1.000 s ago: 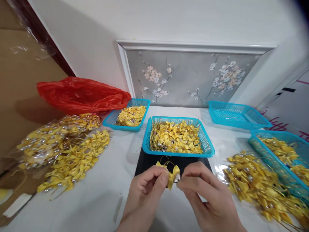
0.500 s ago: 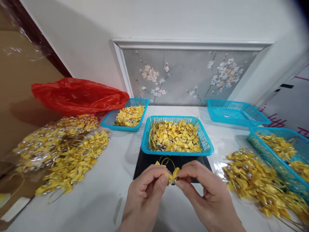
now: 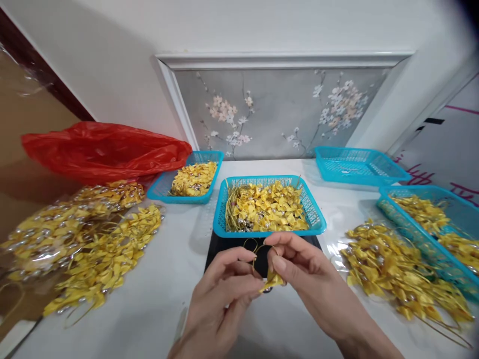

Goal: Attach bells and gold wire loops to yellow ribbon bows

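Note:
Above the front edge of the black mat (image 3: 217,249), both hands meet at a small yellow ribbon bow (image 3: 275,280) with a dark round bead under it. A thin gold cord (image 3: 255,264) loops up from the bow between the hands. My left hand (image 3: 224,294) is closed, its thumb and fingertips pinching the bow's left end. My right hand (image 3: 307,281) is closed too, thumb and fingers pinching the bow and cord from the right. Just beyond them stands a blue basket (image 3: 316,225) heaped with yellow bows (image 3: 271,207), their cords gathered at its left side.
Yellow bow strings (image 3: 116,259) lie at left beside a red plastic bag (image 3: 108,149) and a smaller blue basket (image 3: 157,188). On the right lie a loose pile of bows (image 3: 392,269), a blue basket (image 3: 449,199) with bows and another blue basket (image 3: 362,164) behind.
My right hand has turned and shifted its fingers up over the bow and cord. My left hand's fingers have spread a little from their tight pinch. The view has shifted slightly.

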Demonstrator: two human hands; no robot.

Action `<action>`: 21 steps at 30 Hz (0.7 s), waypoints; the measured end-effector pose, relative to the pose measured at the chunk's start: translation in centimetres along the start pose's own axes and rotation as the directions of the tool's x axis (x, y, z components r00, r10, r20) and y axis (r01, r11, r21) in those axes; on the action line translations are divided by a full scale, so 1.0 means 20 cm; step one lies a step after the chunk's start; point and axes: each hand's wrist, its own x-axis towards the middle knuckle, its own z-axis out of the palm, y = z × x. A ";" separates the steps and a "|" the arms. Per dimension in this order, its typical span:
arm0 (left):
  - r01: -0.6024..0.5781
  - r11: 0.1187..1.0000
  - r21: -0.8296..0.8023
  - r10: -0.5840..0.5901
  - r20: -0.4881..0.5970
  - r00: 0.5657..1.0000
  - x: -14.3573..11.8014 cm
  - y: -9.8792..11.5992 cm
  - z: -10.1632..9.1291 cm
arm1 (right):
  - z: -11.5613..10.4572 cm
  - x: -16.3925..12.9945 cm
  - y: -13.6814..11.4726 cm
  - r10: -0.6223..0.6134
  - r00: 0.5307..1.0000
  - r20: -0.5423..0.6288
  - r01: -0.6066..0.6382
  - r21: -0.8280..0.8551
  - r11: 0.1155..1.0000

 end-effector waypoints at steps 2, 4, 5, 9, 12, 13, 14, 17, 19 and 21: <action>-0.059 0.998 0.024 0.059 -0.005 0.998 -0.01 -0.02 -0.01 | 0.00 0.00 0.01 -0.024 1.000 -0.005 0.024 -0.002 1.000; -0.111 0.989 0.102 0.113 -0.012 0.994 -0.02 -0.03 -0.02 | -0.01 0.00 0.01 -0.052 0.999 -0.004 0.052 -0.021 0.998; -0.131 0.981 0.146 0.136 -0.023 0.990 -0.02 -0.03 -0.02 | -0.01 -0.01 0.01 -0.071 0.997 -0.004 0.071 -0.034 0.997; -0.095 0.974 0.204 0.113 -0.074 0.991 -0.02 0.01 -0.04 | -0.01 -0.03 0.00 -0.201 0.980 0.005 0.200 -0.145 0.969; 0.072 0.994 0.084 -0.063 -0.098 0.993 -0.04 0.04 -0.04 | -0.01 -0.05 -0.02 -0.356 0.933 0.051 0.354 -0.300 0.886; 0.122 0.991 0.056 -0.115 -0.114 0.987 -0.05 0.05 -0.04 | -0.01 -0.06 -0.03 -0.407 0.910 0.083 0.409 -0.356 0.840; 0.162 0.986 0.047 -0.155 -0.140 0.978 -0.06 0.06 -0.04 | -0.01 -0.07 -0.05 -0.452 0.884 0.123 0.460 -0.409 0.788; 0.238 0.969 0.061 -0.219 -0.228 0.949 -0.10 0.06 -0.03 | -0.01 -0.08 -0.08 -0.520 0.820 0.239 0.561 -0.514 0.649; 0.247 0.965 0.092 -0.218 -0.245 0.945 -0.12 0.06 -0.03 | -0.02 -0.09 -0.09 -0.522 0.814 0.256 0.565 -0.560 0.606; 0.215 0.965 0.150 -0.178 -0.229 0.957 -0.13 0.06 -0.03 | -0.02 -0.10 -0.10 -0.515 0.821 0.246 0.548 -0.593 0.590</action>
